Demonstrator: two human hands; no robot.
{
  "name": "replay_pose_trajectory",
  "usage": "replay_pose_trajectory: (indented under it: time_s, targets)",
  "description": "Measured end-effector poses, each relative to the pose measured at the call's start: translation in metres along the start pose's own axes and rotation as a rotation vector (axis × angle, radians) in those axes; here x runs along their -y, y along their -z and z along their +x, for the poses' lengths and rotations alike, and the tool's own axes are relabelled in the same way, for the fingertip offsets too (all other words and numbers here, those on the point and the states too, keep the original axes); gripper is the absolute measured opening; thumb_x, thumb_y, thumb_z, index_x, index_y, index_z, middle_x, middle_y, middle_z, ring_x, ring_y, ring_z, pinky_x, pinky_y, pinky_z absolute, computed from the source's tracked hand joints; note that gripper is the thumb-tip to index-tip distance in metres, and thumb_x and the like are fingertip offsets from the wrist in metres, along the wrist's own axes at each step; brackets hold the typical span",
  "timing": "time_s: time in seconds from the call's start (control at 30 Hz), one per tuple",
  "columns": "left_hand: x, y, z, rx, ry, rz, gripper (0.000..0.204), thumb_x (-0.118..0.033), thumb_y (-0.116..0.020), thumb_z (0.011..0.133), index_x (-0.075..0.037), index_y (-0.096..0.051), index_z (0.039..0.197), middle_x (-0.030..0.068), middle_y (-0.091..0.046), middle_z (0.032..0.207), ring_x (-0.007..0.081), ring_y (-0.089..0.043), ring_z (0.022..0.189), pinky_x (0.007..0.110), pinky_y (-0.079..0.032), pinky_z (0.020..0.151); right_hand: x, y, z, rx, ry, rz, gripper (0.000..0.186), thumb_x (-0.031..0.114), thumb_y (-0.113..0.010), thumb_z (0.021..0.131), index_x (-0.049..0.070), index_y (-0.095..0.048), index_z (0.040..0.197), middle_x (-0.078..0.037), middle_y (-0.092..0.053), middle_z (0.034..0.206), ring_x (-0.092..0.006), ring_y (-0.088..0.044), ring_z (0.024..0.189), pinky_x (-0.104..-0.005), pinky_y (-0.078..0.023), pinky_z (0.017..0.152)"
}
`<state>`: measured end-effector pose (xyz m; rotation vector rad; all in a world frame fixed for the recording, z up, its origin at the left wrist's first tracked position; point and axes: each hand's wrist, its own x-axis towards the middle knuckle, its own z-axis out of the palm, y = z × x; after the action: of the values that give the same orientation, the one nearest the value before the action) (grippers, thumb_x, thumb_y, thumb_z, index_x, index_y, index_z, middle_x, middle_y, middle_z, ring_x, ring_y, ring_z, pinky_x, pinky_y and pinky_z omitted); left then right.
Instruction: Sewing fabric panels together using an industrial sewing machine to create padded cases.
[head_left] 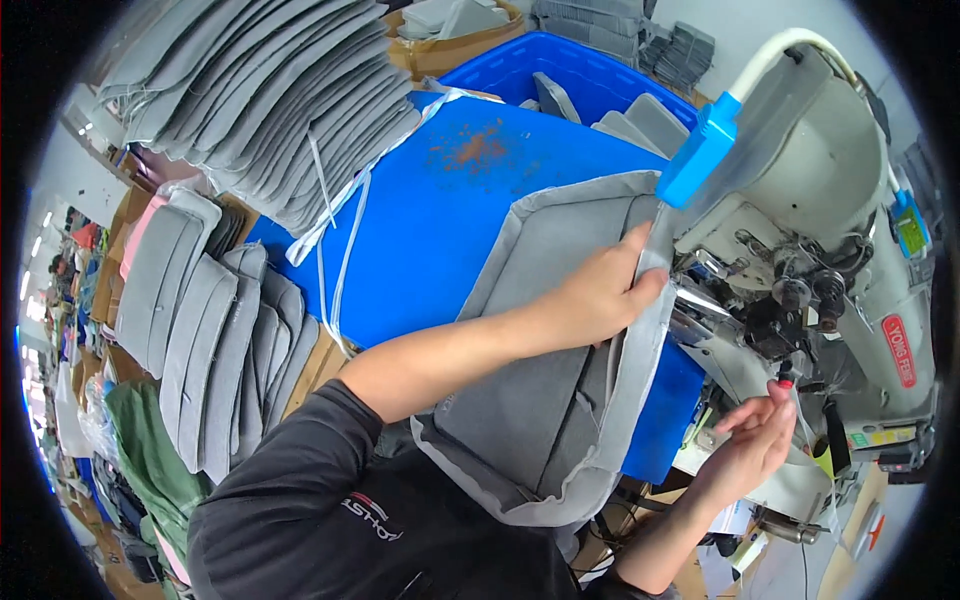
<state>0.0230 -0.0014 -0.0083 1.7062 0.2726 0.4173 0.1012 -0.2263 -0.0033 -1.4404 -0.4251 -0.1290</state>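
Observation:
A grey fabric bag panel point(530, 290) with upturned side walls lies in front of me, its right wall against the sewing machine point(790, 300). My left hand point(600, 297) is closed over that right wall, thumb on the outer side and the other fingers partly hidden. Below the machine's needle area, my right hand point(755, 445) has its fingers bent and drawn together. A small red piece point(786, 383) shows at its fingertips; whether it belongs to the machine or is held, I cannot tell.
A blue table top point(400, 270) with a brown dusty patch stretches beyond the panel. Tall stacks of grey panels point(260, 100) stand at the far left, with more panels point(210, 340) nearer. Behind are a blue bin point(600, 65) and a blue-headed lamp point(700, 150) overhead.

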Motion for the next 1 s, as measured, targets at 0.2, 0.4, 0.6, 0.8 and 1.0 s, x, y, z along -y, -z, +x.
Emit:
replay_pose_trajectory:
  time_s: [0.2, 0.4, 0.6, 0.8, 1.0]
  targets:
    - [-0.006, 0.001, 0.001, 0.045, 0.018, -0.044, 0.075, -0.019, -0.062, 0.089, 0.006, -0.022, 0.148, 0.0095, -0.062, 0.07, 0.0162, -0.056, 0.044, 0.031, -0.045, 0.039, -0.017, -0.011, 0.003, -0.004, -0.172, 0.21, 0.049, 0.044, -0.043, 0.105, -0.001, -0.061, 0.095, -0.004, -0.055, 0.064, -0.009, -0.048, 0.047, -0.0207, -0.038, 0.043]
    - [-0.02, 0.004, 0.003, 0.065, 0.128, 0.062, 0.07, -0.014, -0.065, 0.09, 0.002, -0.027, 0.147, 0.0113, -0.067, 0.091, 0.0126, -0.063, 0.063, 0.027, -0.049, 0.048, -0.011, -0.07, -0.05, 0.455, -0.247, 0.203, 0.04, 0.013, -0.057, 0.1, -0.001, -0.046, 0.135, -0.002, -0.064, 0.095, -0.0044, -0.055, 0.083, -0.0187, -0.043, 0.078]
    - [0.0, -0.003, 0.008, -0.067, -0.068, 0.168, 0.07, -0.017, -0.061, 0.087, 0.002, -0.03, 0.146, 0.0249, -0.068, 0.1, 0.0355, -0.069, 0.087, 0.044, -0.054, 0.078, -0.013, -0.073, -0.062, 0.408, -0.38, 0.308, 0.031, 0.012, -0.051, 0.103, -0.002, -0.048, 0.13, -0.006, -0.069, 0.101, -0.0052, -0.058, 0.086, -0.0199, -0.045, 0.079]
    - [-0.012, -0.003, 0.003, -0.079, 0.055, 0.303, 0.069, -0.019, -0.065, 0.087, 0.004, -0.033, 0.144, 0.0238, -0.066, 0.109, 0.0304, -0.067, 0.098, 0.038, -0.05, 0.087, -0.014, -0.077, -0.066, 0.372, -0.337, 0.333, 0.03, 0.014, -0.053, 0.103, -0.001, -0.053, 0.129, -0.006, -0.068, 0.105, -0.0062, -0.062, 0.087, -0.0202, -0.048, 0.077]
    - [-0.012, -0.003, 0.0, -0.049, 0.055, 0.243, 0.077, -0.02, -0.065, 0.087, 0.004, -0.025, 0.148, 0.0293, -0.064, 0.112, 0.0388, -0.065, 0.104, 0.041, -0.049, 0.09, -0.009, -0.071, -0.057, 0.395, -0.379, 0.343, 0.032, 0.016, -0.055, 0.102, -0.002, -0.054, 0.128, -0.006, -0.068, 0.11, -0.0069, -0.062, 0.091, -0.0206, -0.048, 0.079]
